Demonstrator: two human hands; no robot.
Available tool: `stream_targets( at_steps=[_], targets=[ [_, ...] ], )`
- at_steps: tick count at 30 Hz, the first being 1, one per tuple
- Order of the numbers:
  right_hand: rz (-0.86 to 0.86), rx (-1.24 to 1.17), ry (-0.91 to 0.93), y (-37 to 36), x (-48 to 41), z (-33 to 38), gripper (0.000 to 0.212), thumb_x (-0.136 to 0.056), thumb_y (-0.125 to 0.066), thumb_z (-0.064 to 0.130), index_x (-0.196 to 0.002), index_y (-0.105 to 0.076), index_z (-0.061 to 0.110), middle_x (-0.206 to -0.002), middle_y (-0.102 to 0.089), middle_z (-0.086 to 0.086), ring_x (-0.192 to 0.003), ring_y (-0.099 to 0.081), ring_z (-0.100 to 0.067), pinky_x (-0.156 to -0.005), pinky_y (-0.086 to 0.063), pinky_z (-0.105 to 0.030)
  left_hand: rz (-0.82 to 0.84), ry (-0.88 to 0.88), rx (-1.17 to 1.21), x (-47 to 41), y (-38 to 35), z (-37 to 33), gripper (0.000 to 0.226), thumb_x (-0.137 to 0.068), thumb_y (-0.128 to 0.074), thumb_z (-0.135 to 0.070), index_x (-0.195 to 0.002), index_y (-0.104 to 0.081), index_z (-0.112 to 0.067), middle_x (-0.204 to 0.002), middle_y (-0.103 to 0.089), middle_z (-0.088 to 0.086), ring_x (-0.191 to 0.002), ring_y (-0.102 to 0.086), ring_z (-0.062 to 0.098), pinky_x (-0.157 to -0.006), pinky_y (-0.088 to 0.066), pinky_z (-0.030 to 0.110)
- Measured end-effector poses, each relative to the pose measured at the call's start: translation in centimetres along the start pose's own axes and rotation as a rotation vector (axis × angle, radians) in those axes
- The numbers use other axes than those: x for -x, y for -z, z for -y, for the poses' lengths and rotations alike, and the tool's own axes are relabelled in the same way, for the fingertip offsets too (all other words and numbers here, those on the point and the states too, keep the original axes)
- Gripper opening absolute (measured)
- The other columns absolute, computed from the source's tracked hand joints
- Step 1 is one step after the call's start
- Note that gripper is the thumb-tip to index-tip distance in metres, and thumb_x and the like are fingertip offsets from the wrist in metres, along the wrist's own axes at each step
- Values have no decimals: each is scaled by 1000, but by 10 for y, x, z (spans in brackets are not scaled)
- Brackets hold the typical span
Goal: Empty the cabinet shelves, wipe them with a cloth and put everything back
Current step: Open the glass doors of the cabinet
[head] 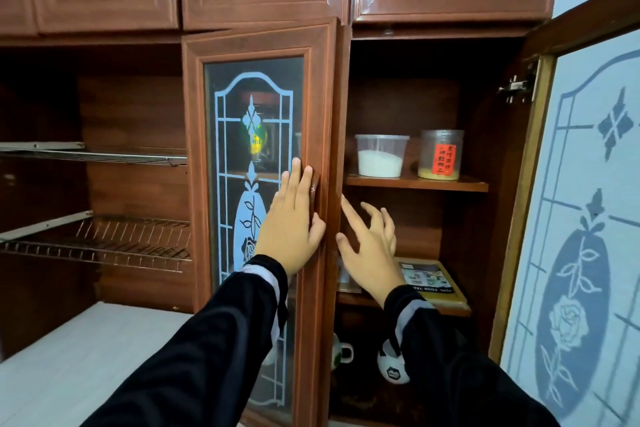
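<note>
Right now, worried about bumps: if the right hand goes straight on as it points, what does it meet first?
Likely the right hand meets the glass door edge; depth is unclear, it could pass inside.

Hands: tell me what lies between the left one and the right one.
Head view: the glass door's wooden edge stands between the left hand and the right hand.

Upper wire rack (93,155), lower wire dish rack (104,243) (both left), white countertop (69,357) below
</note>
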State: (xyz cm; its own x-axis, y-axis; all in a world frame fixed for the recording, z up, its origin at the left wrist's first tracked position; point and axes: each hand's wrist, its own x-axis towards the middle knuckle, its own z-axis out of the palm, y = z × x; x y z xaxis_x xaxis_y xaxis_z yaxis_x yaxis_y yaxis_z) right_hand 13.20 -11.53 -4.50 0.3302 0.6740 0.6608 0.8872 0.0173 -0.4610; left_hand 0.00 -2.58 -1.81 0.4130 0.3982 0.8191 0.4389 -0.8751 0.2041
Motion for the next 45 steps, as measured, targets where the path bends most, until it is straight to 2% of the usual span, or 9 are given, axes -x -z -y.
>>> stream_targets(
  at_steps=[5, 8, 11, 18, 23, 27, 32, 37, 45],
  targets=[
    [1, -57, 7, 5, 29, 29, 60, -102, -46, 31, -148, -18, 58, -160, -16, 6, -146, 10, -9, -119, -5, -46, -14, -10, 42, 21, 35, -2, 74, -95, -48, -16, -159, -9, -14, -167, 1, 3, -149, -23, 23, -115, -35, 38],
    [6, -94, 17, 5, 47, 52, 61, -102, -46, 30, -146, -17, 61, -159, -16, 7, -145, 10, -7, -118, -1, -43, -13, -28, 25, 36, 60, 0, 76, -95, -48, -15, -159, -7, -18, -167, -2, 1, -126, -51, 23, -93, -48, 33],
    [11, -88, 65, 5, 63, 74, 64, -102, -44, 26, -141, -12, 65, -158, -17, 8, -145, 9, -6, -117, -2, -42, -11, -48, -34, 53, 86, 4, 77, -95, -46, -14, -159, -5, -24, -167, -4, -1, -106, -56, 22, -78, -48, 30],
    [93, -200, 188, -8, 92, 131, 71, -102, -47, 18, -140, -9, 65, -160, -21, 13, -148, 5, -5, -116, 1, -31, -21, -56, -272, 87, 145, 27, 81, -90, -51, -11, -159, -9, -14, -165, -14, 8, -150, -21, 28, -119, -29, 45],
    [110, -233, 258, -30, 101, 173, 69, -101, -49, 14, -152, -14, 46, -160, -25, 13, -150, 2, -8, -119, 2, -32, 32, -5, -441, 117, 185, 55, 77, -92, -48, -16, -159, -9, -19, -166, -14, 1, -152, -17, 28, -118, -25, 48],
    [133, -234, 280, -46, 104, 195, 71, -102, -49, 19, -148, -7, 52, -160, -24, 16, -151, 2, -12, -123, -3, -46, 86, 10, -515, 143, 209, 68, 63, -97, -21, -35, -159, -13, -23, -166, -6, -4, -153, -9, 23, -121, -15, 46],
    [159, -223, 321, -62, 103, 218, 66, -103, -49, 30, -153, -9, 46, -161, -21, 16, -151, 3, -13, -123, -1, -46, 77, 136, -459, 160, 222, 80, 65, -98, -5, -56, -157, 4, -31, -164, 9, -12, -151, 11, 13, -121, 4, 37],
    [168, -216, 327, -95, 101, 232, 63, -101, -43, 46, -155, -11, 41, -162, -18, 16, -151, 4, -14, -120, -1, -42, 51, 156, -540, 169, 234, 92, 58, -100, -4, -50, -154, 12, -34, -163, 10, -14, -150, 12, 12, -122, 0, 38],
    [265, -198, 395, -127, 94, 256, 70, -104, -43, 36, -153, 6, 42, -164, 1, 16, -150, 13, -17, -113, 10, -33, -33, 206, -651, 180, 244, 121, 57, -104, -12, -43, -157, 3, -28, -165, -1, -8, -151, 7, 15, -121, -1, 38]
  ],
)
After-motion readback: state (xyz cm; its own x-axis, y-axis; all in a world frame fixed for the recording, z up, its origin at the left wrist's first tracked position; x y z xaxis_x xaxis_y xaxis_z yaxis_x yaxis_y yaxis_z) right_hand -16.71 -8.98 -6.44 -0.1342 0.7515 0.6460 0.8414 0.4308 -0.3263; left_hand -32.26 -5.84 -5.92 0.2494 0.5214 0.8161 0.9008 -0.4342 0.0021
